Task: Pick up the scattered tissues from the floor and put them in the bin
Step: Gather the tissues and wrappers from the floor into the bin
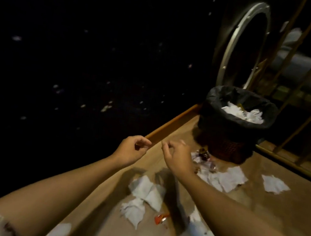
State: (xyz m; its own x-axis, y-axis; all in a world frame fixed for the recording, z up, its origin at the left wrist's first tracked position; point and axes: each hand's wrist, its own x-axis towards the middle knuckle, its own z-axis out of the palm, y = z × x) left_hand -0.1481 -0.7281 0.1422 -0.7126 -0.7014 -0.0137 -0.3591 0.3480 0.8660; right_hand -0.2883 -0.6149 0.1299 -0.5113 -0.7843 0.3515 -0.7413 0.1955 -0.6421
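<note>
Both my arms reach forward over the brown floor. My left hand point(132, 150) hovers with its fingers curled and thumb against the index finger; I see nothing in it. My right hand point(177, 156) is beside it, slightly blurred, fingers curled, also holding nothing that I can see. The bin point(226, 147), lined with a black bag, stands ahead to the right with white tissues point(242, 114) inside. Crumpled tissues lie on the floor: a pile point(146, 194) below my hands, a cluster point(224, 176) at the bin's foot, and one point(274, 184) further right.
An orange wrapper point(161, 218) lies near the lower tissues, and small dark litter point(204, 154) sits by the bin's base. A wooden edge point(171, 126) borders the floor on the left, with darkness beyond. Slanted railing bars point(296, 93) and a round metal rim point(236, 49) stand behind the bin.
</note>
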